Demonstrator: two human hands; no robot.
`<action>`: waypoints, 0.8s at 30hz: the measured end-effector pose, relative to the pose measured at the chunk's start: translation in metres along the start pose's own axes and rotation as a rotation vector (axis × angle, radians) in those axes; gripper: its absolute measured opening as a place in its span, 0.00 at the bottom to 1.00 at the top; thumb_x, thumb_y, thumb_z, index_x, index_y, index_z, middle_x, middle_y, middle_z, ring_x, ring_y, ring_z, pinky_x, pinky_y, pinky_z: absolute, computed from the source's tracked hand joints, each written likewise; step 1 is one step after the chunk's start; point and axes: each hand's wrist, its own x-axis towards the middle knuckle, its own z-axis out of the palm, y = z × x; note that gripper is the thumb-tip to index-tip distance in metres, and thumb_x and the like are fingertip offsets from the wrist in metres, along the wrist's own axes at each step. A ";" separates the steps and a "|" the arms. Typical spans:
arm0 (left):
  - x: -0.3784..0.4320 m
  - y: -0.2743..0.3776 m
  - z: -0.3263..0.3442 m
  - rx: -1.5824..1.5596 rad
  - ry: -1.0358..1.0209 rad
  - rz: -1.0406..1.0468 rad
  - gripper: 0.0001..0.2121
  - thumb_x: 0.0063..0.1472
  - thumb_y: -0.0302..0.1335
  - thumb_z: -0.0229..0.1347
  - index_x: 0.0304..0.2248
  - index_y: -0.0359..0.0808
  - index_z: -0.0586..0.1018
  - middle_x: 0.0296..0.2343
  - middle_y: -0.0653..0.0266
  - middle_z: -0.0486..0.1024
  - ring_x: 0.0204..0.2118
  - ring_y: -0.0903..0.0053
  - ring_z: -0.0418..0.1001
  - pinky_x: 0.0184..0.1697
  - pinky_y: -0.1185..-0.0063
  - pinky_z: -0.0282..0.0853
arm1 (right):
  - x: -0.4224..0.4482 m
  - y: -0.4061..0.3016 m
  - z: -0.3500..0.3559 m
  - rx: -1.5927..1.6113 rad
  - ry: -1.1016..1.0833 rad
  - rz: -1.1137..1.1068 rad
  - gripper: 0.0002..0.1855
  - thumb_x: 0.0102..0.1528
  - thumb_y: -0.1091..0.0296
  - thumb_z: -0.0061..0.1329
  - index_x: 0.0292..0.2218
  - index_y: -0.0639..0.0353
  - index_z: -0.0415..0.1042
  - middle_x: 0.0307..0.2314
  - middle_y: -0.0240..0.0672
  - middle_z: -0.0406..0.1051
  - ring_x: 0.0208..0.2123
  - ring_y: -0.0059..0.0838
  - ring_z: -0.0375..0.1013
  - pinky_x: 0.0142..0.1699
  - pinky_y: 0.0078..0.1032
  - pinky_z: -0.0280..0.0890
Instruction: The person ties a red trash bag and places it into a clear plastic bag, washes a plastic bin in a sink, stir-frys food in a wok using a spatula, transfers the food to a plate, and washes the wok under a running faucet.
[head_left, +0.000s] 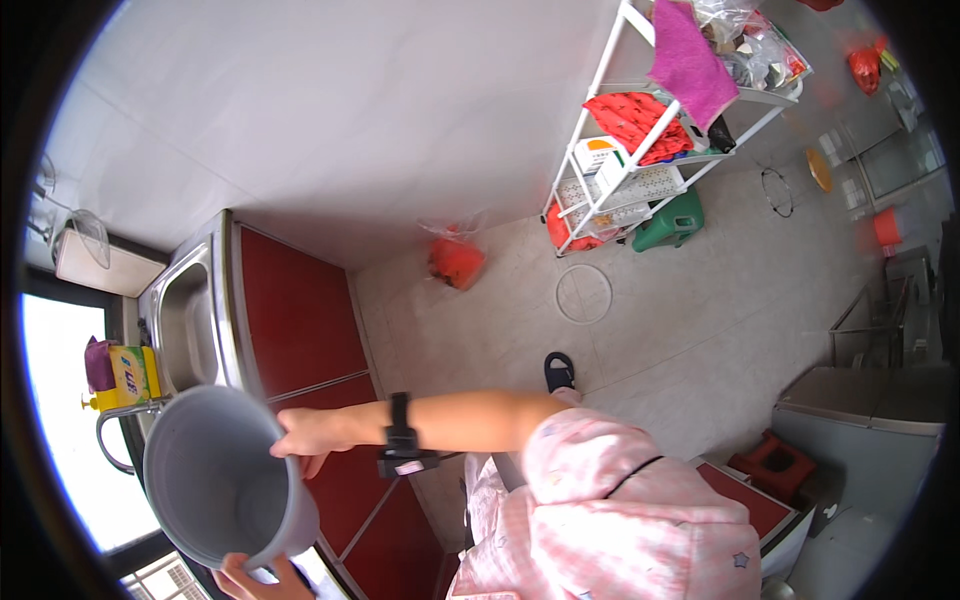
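Note:
A grey plastic bucket (225, 480) is held tilted over the counter beside the sink, its open top towards me and its inside bare. My right hand (307, 439) grips the rim on the side nearer the red cabinets. At the lower edge of the picture my left hand (259, 577) holds the rim too. The stainless steel sink (187, 322) lies just beyond the bucket, and the curved faucet (112, 435) stands next to it. A yellow pump bottle (135, 377) with a purple cloth (98, 364) on it is on the window side.
Red cabinet doors (300, 315) line the counter front. On the floor are a red plastic bag (456, 262), a pale ring (583, 268) and a green plastic container (679, 217) by a white shelf rack (600, 71). A red stool (776, 465) stands at the right.

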 end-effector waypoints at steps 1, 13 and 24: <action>-0.018 0.024 0.000 -0.122 -0.057 -0.109 0.23 0.43 0.39 0.65 0.35 0.37 0.69 0.35 0.50 0.63 0.35 0.58 0.66 0.36 0.62 0.65 | -0.036 -0.009 -0.013 -0.008 0.059 -0.070 0.20 0.53 0.68 0.42 0.43 0.74 0.59 0.33 0.47 0.68 0.31 0.34 0.73 0.36 0.31 0.72; -0.100 0.275 0.186 -0.898 -0.690 0.296 0.21 0.46 0.27 0.61 0.39 0.36 0.66 0.42 0.49 0.57 0.45 0.55 0.60 0.46 0.68 0.60 | -0.319 0.076 -0.242 -0.428 1.173 -0.090 0.10 0.50 0.70 0.47 0.31 0.64 0.61 0.21 0.33 0.67 0.22 0.19 0.65 0.28 0.20 0.60; -0.163 0.396 0.445 -1.163 -1.149 -0.085 0.27 0.48 0.29 0.59 0.46 0.33 0.60 0.47 0.50 0.59 0.43 0.61 0.67 0.43 0.71 0.65 | -0.334 0.232 -0.403 0.062 1.511 0.117 0.15 0.50 0.76 0.43 0.40 0.63 0.58 0.31 0.36 0.66 0.31 0.27 0.71 0.34 0.25 0.71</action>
